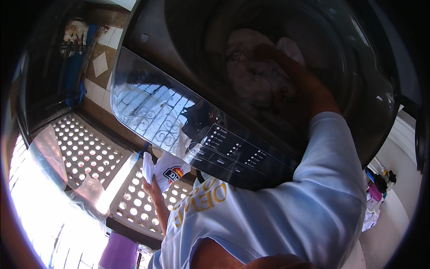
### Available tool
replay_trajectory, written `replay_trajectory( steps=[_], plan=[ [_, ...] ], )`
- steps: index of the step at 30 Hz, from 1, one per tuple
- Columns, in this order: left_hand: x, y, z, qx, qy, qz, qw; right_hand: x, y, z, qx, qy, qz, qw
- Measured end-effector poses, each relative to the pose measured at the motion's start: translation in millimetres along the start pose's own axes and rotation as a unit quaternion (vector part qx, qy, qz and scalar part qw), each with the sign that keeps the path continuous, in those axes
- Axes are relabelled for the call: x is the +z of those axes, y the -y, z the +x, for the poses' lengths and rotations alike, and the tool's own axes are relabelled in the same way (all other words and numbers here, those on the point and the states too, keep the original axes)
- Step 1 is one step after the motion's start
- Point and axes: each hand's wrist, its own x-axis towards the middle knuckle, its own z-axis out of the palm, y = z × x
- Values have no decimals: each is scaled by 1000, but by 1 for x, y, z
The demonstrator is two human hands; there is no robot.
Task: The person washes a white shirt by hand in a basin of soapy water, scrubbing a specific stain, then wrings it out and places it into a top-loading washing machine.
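Observation:
A top-loading washing machine with a glossy dark control panel [215, 143] stands in front of me, its lid up. My right arm reaches deep into its dark tub. There my right hand [265, 51] is against a heap of pale laundry [255, 76]; shadow hides whether its fingers grip any of it. Beside the machine's near left corner, my left hand [154, 190] is closed on a white cloth [166, 169] with a red, yellow and black print. The cloth hangs against the panel's edge.
Perforated light panels [85, 148] and clear plastic sheeting [49, 152] are at the left. A purple container [118, 252] sits at the lower left. Clothes and small items [375, 193] lie at the right by a pale wall. Patterned tiles [101, 65] show beyond the machine's left side.

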Motion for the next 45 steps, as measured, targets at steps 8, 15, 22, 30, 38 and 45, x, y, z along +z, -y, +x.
replay_trajectory(
  steps=[8, 15, 22, 30, 38, 45],
  plan=[
    [5, -17, -9, -45, -19, 29, 998, 56, 17, -4, 70, 4, -118, 991],
    [8, -2, 8, -6, 11, -49, 999, -3, -40, -32, -89, 190, -130, 969],
    [24, -3, 23, 23, 30, -73, 997, -281, 104, -143, 58, 229, 203, 950],
    [24, -14, 53, 75, 81, -66, 992, -224, 124, -197, 5, -353, -204, 913],
    [25, -108, 49, 183, 141, 1, 973, -201, 115, -309, 148, -3, 110, 983],
    [-55, -309, -27, 392, 5, 176, 903, -171, 99, -332, 181, -65, 109, 975]
  ],
)
